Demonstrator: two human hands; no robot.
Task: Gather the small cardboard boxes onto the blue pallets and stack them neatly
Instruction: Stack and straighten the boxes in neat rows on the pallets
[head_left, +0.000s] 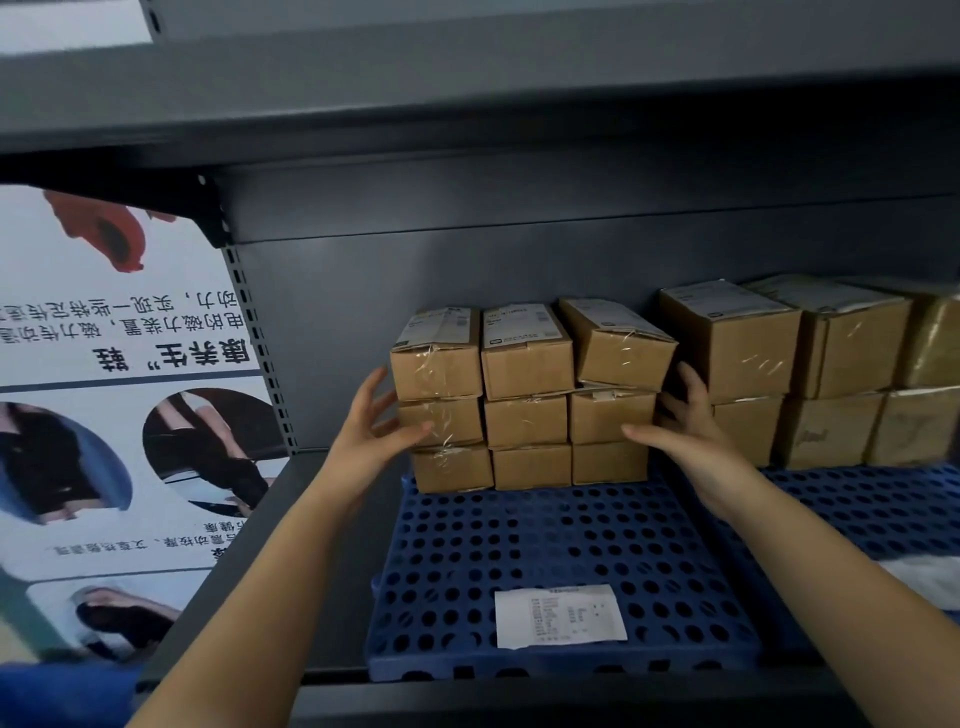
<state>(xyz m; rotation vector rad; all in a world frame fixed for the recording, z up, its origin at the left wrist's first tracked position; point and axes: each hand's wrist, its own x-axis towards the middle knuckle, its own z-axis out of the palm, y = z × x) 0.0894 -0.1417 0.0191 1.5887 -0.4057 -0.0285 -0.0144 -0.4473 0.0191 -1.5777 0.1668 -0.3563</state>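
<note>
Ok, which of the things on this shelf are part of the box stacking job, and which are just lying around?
Part of the job:
small box stack
tilted top box
blue pallet
left hand
right hand

Just lying about:
paper slip on the pallet
bigger boxes
wall poster

the boxes (527, 364) are plain brown cardboard with white labels on top. the pallet (545, 545) is deep blue, dotted all over with rows of round holes. the paper slip (560, 616) is white with dark print. the shelf (467, 291) is dark grey.
</note>
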